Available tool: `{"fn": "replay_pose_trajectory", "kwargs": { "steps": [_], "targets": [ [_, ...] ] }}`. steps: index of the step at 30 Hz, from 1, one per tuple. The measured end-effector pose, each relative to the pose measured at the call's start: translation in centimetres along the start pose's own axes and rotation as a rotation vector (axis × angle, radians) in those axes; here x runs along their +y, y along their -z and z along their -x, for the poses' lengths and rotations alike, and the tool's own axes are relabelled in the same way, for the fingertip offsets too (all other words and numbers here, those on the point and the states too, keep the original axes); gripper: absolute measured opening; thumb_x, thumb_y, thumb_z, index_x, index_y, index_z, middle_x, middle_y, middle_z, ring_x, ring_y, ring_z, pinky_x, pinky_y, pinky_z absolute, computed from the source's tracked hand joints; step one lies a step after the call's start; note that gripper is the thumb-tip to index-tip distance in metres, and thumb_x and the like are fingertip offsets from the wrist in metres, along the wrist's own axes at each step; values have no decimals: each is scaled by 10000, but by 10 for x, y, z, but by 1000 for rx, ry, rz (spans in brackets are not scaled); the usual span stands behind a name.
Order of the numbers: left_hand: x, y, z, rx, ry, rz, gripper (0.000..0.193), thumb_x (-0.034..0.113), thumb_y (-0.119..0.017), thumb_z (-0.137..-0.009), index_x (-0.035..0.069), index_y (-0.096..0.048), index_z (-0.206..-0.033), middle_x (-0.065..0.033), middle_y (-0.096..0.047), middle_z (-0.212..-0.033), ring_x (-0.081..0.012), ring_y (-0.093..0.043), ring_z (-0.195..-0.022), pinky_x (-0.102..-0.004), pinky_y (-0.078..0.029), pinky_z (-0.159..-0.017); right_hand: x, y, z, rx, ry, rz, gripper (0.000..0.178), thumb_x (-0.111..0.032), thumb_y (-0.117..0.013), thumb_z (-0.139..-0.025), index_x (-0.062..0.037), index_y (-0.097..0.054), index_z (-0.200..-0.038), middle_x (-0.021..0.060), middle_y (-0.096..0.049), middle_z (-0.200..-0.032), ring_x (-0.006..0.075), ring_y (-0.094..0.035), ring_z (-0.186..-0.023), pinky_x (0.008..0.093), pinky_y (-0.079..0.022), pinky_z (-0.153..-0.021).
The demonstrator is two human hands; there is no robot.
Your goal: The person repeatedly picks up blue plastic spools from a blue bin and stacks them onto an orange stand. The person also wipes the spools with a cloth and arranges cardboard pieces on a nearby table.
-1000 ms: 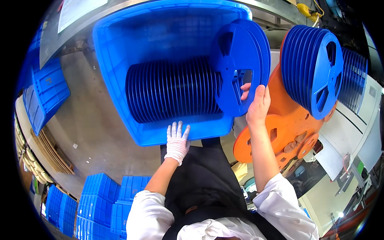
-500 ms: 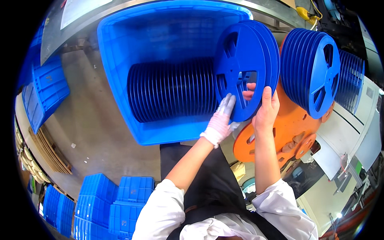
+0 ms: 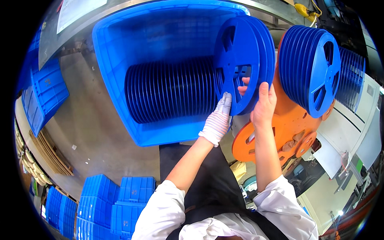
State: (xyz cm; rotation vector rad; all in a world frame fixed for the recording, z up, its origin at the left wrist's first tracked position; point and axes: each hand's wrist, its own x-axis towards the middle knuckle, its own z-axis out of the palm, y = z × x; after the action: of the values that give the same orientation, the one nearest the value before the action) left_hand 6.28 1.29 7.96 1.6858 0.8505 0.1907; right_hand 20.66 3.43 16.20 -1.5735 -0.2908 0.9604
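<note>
A few blue plastic reels (image 3: 243, 44) are held together, standing on edge at the right end of the blue bin. My bare right hand (image 3: 262, 105) is closed on their right side, its thumb along the outer rim and its fingertips showing through a window of the front reel. My left hand (image 3: 218, 122), in a striped white glove, lays its stretched fingers flat on the lower face of that front reel. Left of them, a long row of dark blue reels (image 3: 170, 92) lies in the bin (image 3: 114, 86), flanges side by side.
Right of the bin, more blue reels (image 3: 306, 72) stand beside an orange machine plate (image 3: 288, 124). Stacked blue crates (image 3: 96, 200) are at the lower left, with another blue crate (image 3: 46, 96) at the far left. A metal table edge (image 3: 64, 40) runs behind the bin.
The held reels have shifted slightly left and up, over the bin's right end. Both hands have moved along with them, keeping nearly the same hold.
</note>
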Motion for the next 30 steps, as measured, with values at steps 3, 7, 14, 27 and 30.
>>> {"fn": "replay_pose_trajectory", "kwargs": {
  "steps": [3, 7, 14, 27, 30],
  "targets": [
    [-18, -10, 0, -68, 103, 40, 734, -51, -528, -829, 21, -235, -1498, -269, -312, -1501, -407, -419, -1323, -413, -421, -1070, 23, -1, -10, -24, -60, -16, 452, -370, -512, -1003, -3, -504, -1267, 147, -657, -1115, 200, -683, -915, 318, -542, -821],
    [-36, -17, -1, -19, 22, -69, 724, 5, -565, -840, -4, -241, -1487, -281, -366, -1459, -418, -479, -1250, -426, -451, -1020, 46, 2, -15, 12, -98, 200, 473, -314, -506, -1011, -15, -443, -1373, 133, -540, -1338, 193, -501, -1251, 304, -384, -1039],
    [-35, 16, 65, -183, 225, -106, 597, 83, -584, -846, 24, -391, -1408, -244, -376, -1467, -399, -443, -1286, -425, -405, -1057, 24, 48, 56, 94, -65, 317, 485, -158, -508, -993, -16, -383, -1439, 160, -412, -1476, 257, -369, -1391, 357, -300, -1133],
    [-43, 124, 206, -268, 606, -448, 542, 212, -555, -886, 38, -439, -1386, -235, -491, -1379, -395, -516, -1219, -443, -437, -1025, -90, 183, -3, 256, 406, 1416, 843, -242, -879, -635, 21, -444, -1309, 240, -506, -1291, 390, -461, -1246, 457, -364, -1061],
    [-25, 115, 206, -179, 611, -360, 551, 193, -594, -899, 44, -427, -1402, -243, -514, -1354, -408, -517, -1215, -437, -441, -1020, -93, 183, -6, 214, 477, 1675, 675, -284, -867, -630, -5, -559, -1162, 182, -607, -1153, 353, -513, -1189, 457, -390, -1015]
  ]
}}
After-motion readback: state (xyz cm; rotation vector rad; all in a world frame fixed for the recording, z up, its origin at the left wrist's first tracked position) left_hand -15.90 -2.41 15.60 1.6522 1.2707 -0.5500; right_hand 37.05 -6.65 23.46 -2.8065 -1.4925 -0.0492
